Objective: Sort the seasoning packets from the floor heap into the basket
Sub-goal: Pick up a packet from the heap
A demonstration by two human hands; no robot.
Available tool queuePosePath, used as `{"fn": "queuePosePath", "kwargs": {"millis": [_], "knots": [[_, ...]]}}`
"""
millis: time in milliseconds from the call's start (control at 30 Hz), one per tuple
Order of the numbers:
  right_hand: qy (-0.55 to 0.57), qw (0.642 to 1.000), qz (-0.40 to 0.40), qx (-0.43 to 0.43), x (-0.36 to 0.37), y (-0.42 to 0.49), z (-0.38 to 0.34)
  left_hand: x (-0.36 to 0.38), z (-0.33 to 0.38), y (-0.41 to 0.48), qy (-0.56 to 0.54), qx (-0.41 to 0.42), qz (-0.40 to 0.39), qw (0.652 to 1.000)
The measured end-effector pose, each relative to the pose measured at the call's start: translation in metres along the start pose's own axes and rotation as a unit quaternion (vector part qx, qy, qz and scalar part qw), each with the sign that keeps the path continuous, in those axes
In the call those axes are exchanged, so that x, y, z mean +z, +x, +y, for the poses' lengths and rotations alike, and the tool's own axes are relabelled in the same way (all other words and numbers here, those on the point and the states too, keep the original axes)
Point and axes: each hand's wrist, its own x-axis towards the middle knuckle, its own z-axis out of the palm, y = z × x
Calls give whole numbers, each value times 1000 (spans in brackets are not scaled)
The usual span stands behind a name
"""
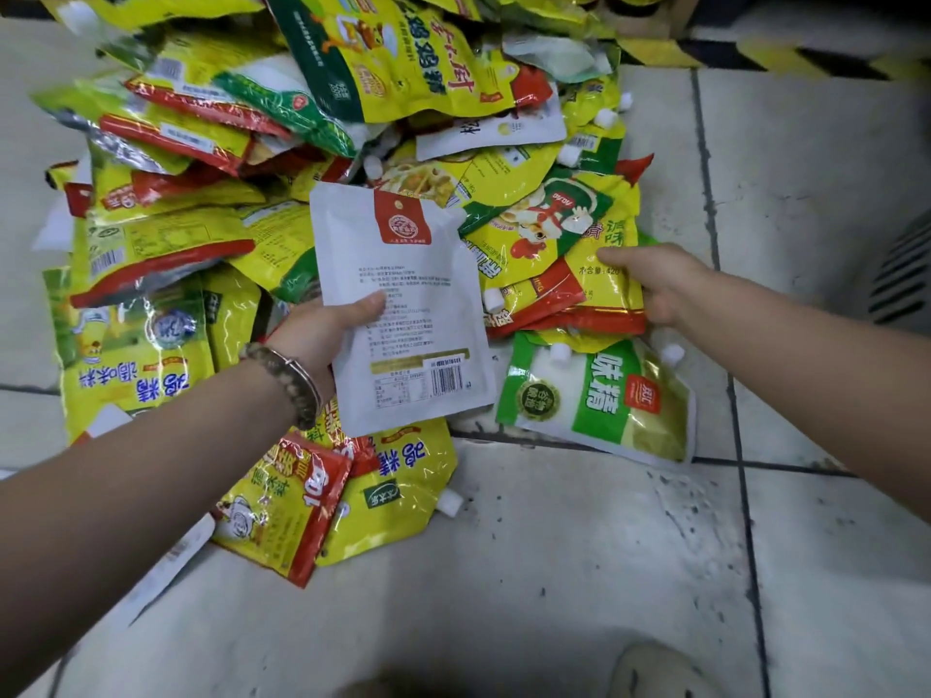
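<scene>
A big heap of seasoning packets [211, 158], mostly yellow with red and green print, covers the tiled floor. My left hand [322, 335] holds a white packet [403, 304] with a red label and a barcode, back side up, thumb across its left edge, lifted over the heap. My right hand [655, 279] grips the right edge of a yellow packet with a rooster picture [569, 239], which lies on the heap's right side. A white and green packet [599, 400] lies flat just below that hand. No basket is in view.
Grey floor tiles [579, 571] with dark grout lines stretch in front and to the right of the heap. Yellow and black hazard tape [786, 55] runs along the far edge. A shoe tip [655, 672] shows at the bottom. A striped object [902, 274] sits at the right edge.
</scene>
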Motion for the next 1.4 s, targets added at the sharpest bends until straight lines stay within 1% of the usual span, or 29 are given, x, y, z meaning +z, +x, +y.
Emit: {"fn": "queuePosePath", "kwargs": {"millis": [133,367,500,600,667,733,800,867,933,1000,1067,1100,1167,1267,1367,1400], "knots": [[8,992,41,-120,-8,-20,-5,-2,-3,-9,-40,-27,-22,999],[23,965,64,-253,-73,-78,-30,4,-10,-15,-97,-31,-49,994],[47,945,20,-324,-103,-107,-50,19,-5,-19,-100,-25,-64,993],[65,923,-42,-377,-110,-118,-60,31,1,-23,-109,-26,-89,990],[87,906,-89,-405,-104,-120,-65,39,5,-27,-122,-23,-96,988],[102,891,-143,-420,-84,-124,-70,46,10,-31,-145,-8,-114,983],[115,885,-190,-410,-60,-129,-67,50,18,-36,-179,7,-137,974],[117,887,-223,-386,-40,-134,-61,53,27,-39,-192,17,-152,969],[110,895,-246,-356,-25,-137,-53,53,35,-40,-191,29,-135,972],[99,898,-275,-330,-13,-138,-46,51,38,-41,-189,32,-143,971],[83,901,-309,-293,-3,-136,-38,48,38,-44,-154,23,-114,981],[70,907,-312,-273,1,-135,-32,46,36,-45,-126,27,-91,987],[29,925,-290,-242,8,-130,-21,39,30,-46,-78,35,-71,994],[-10,948,-246,-200,17,-116,-1,32,24,-48,-32,25,-37,998],[-86,963,-205,-153,18,-99,10,24,19,-48,-27,33,0,999],[-88,970,-185,-132,16,-90,11,22,19,-50,-23,38,9,999]]}}
